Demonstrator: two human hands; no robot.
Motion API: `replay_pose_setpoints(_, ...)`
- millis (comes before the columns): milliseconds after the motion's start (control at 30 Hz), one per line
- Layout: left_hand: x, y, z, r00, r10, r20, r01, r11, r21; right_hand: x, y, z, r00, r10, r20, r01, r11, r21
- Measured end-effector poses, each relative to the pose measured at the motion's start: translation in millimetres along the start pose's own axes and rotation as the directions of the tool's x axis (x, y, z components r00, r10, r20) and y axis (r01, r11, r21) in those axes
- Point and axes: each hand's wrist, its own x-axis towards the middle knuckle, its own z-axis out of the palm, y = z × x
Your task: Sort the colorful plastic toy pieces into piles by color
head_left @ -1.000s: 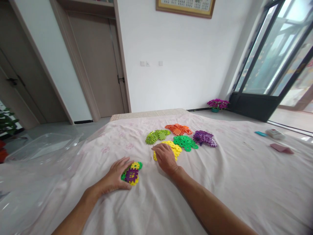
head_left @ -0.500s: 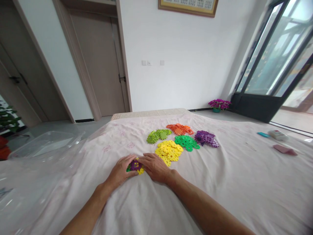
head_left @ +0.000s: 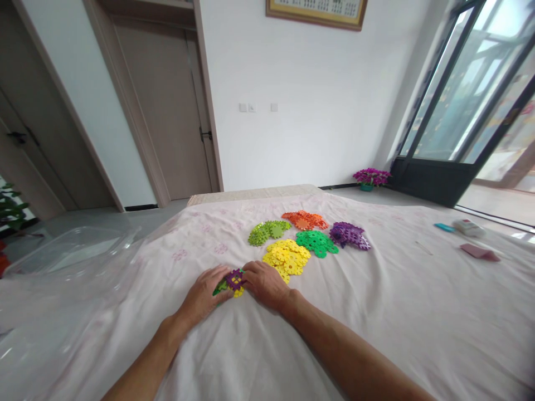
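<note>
A small mixed pile of plastic snowflake pieces (head_left: 222, 287), green and yellow, lies on the sheet close in front of me. My left hand (head_left: 204, 289) curls round its left side, fingers behind and thumb in front. At the pile's right, my right hand (head_left: 264, 284) pinches the edge of a purple snowflake piece (head_left: 234, 278) lying on top; its fingertips are partly hidden. Just beyond my right hand is a heap of yellow snowflake pieces (head_left: 287, 257). Farther back are heaps of light green (head_left: 267, 232), orange (head_left: 304, 220), green (head_left: 316, 243) and purple pieces (head_left: 349, 235).
A pink-white sheet (head_left: 401, 317) with folds covers the surface. Clear plastic containers (head_left: 67, 250) stand at the left. On the right lie a pink folded item (head_left: 480, 252), a blue item (head_left: 443, 227) and a white packet (head_left: 468, 228).
The purple piece has shifted slightly right and up on the pile with my right fingers, showing more green beneath it. My left hand stays round the pile. The view has turned slightly.
</note>
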Motion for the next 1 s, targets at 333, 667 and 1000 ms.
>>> replay_pose_setpoints(333, -2.5, -6.4, -8.2, 0.986, 0.057, 0.157, -0.065, 0.997, 0.047, -3.1, 0.0, -0.7, 1.0, -0.016, 0.008, 0.016, 1.0, 0.017)
replay_pose_setpoints(667, -2.9, -0.2, -3.3, 0.999, -0.026, 0.028, 0.025, 0.999, 0.044, -10.5, 64.4, -29.4, 0.716, 0.503, -0.484, -0.335, 0.856, 0.394)
replay_pose_setpoints(1000, -4.2, -6.1, 0.3, 1.0, 0.001, 0.003, -0.001, 0.997, 0.073, -60.4, 177.2, -49.3, -0.04, 0.974, -0.224, 0.083, 0.226, 0.97)
